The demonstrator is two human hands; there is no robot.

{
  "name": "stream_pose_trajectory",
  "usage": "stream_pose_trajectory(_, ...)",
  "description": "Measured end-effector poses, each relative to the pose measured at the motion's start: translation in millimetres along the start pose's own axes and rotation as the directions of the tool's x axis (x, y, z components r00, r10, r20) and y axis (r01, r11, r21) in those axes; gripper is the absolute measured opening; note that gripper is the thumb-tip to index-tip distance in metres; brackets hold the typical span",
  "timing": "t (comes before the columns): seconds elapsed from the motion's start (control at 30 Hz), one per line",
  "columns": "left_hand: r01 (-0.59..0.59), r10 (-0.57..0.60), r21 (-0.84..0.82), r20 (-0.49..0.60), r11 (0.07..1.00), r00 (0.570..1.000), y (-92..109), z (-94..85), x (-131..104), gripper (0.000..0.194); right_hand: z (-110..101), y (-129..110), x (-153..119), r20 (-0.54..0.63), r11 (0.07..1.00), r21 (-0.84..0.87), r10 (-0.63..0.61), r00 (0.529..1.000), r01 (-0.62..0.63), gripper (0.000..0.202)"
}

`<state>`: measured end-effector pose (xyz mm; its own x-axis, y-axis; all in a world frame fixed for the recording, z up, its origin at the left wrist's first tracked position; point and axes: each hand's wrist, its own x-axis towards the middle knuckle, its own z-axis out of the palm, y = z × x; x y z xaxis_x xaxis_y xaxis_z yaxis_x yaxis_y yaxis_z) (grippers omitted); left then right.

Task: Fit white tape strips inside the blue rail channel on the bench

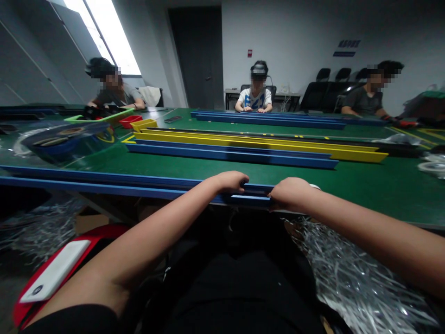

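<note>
A long blue channel-shaped strip lies along the near table edge, reaching from the far left to my hands. At its right end, my right hand is closed around it, fingertips pointing left. My left hand is a short way to the left, above the rear rail of the strip, fingers curled in a pinch. Something small and dark shows between these fingers, too blurred to name. Behind my hands, a blue strip and a yellow strip lie lengthwise on the green table.
More blue strips lie farther back, before a seated person. Other people sit at left and right. A plastic-wrapped roll, a red bin and a yellow bin stand left. Shredded clear strips heap below.
</note>
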<state>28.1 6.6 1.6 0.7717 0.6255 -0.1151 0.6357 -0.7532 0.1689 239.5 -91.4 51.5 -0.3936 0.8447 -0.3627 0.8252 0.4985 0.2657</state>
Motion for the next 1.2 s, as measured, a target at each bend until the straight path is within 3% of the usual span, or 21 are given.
stream_pose_trajectory(0.23,-0.015,0.015,-0.039,-0.016,0.999,1.000,4.1,3.5,7.5,0.038,0.8,0.1,0.0,-0.002,1.000,0.015,-0.003,1.000,0.003,0.041)
stream_pose_trajectory(0.43,-0.135,0.131,-0.057,-0.073,0.989,0.989,27.1,6.3,23.3,0.037,1.2,-1.5,-0.6,0.011,0.999,0.009,0.034,0.999,-0.034,0.042)
stream_pose_trajectory(0.67,-0.114,0.112,-0.036,-0.057,0.993,0.992,41.7,7.2,44.1,0.033,0.5,-0.6,-0.7,-0.001,1.000,0.008,0.007,1.000,-0.007,0.043)
stream_pose_trajectory(0.93,-0.039,0.043,0.052,-0.092,0.998,0.995,43.6,8.2,32.7,0.026,2.2,-2.9,-2.3,-0.013,0.999,0.009,0.033,0.999,-0.033,0.041)
stream_pose_trajectory(1.2,-0.112,0.130,0.133,-0.140,0.985,0.982,42.1,8.2,29.2,0.024,-6.5,-14.0,-2.7,0.032,0.997,0.020,0.074,0.997,-0.075,0.033)
